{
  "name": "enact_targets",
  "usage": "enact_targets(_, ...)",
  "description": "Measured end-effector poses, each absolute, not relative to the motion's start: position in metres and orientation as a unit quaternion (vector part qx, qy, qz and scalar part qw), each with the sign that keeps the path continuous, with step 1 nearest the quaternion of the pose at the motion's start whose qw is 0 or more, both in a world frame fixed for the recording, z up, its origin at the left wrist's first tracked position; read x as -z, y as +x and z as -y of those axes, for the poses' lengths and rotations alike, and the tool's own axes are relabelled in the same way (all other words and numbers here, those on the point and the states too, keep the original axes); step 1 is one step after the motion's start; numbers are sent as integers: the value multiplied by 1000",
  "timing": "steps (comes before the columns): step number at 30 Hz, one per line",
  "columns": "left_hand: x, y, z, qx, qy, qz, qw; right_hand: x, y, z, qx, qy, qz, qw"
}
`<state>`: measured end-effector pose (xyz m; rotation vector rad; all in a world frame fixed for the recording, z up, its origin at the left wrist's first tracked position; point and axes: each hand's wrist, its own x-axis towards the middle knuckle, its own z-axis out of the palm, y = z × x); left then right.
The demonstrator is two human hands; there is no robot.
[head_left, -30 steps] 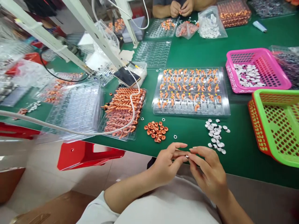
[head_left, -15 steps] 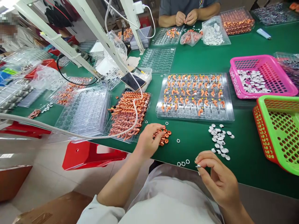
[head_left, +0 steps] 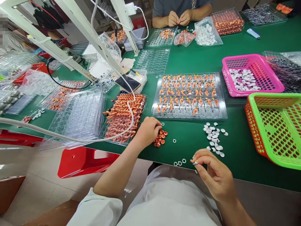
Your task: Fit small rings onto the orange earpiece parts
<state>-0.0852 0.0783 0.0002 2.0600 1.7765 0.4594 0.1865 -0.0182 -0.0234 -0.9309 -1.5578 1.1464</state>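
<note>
One small white piece is pinched in the right hand, near three thin white rings on the green bench. The left hand curls at round copper-coloured discs, its grip hidden. Beyond lie white oval discs and a clear plastic tray of orange hook-shaped pieces; a white cable crosses copper-coloured rods.

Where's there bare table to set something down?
Beyond the parts tray, left of the pink basket; also between the white discs and green basket. It's crowded around the left hand, between orange caps and orange stack.
</note>
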Motion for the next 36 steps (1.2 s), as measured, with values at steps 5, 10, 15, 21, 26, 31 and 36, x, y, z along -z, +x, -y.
enact_targets(5,-14,-68,-59,-270,674,-651,223,22,180,16,-487,-391,594,507)
enact_targets(10,-24,-19,-29,-363,555,-563,494,18,170,16,-450,-387,614,520)
enact_targets(15,-16,11,-20,-384,420,-521,636,16,168,16,-368,-389,674,508)
enact_targets(21,-8,6,-17,-361,453,-493,649,16,172,17,-338,-418,679,500)
enact_targets(26,-7,-3,-17,-291,582,-494,577,14,173,17,-384,-437,663,471)
enact_targets(31,-3,-6,-15,-274,628,-488,541,13,184,15,-506,-460,604,410)
enact_targets(36,3,-7,-7,-341,596,-489,538,5,193,10,-573,-490,556,350)
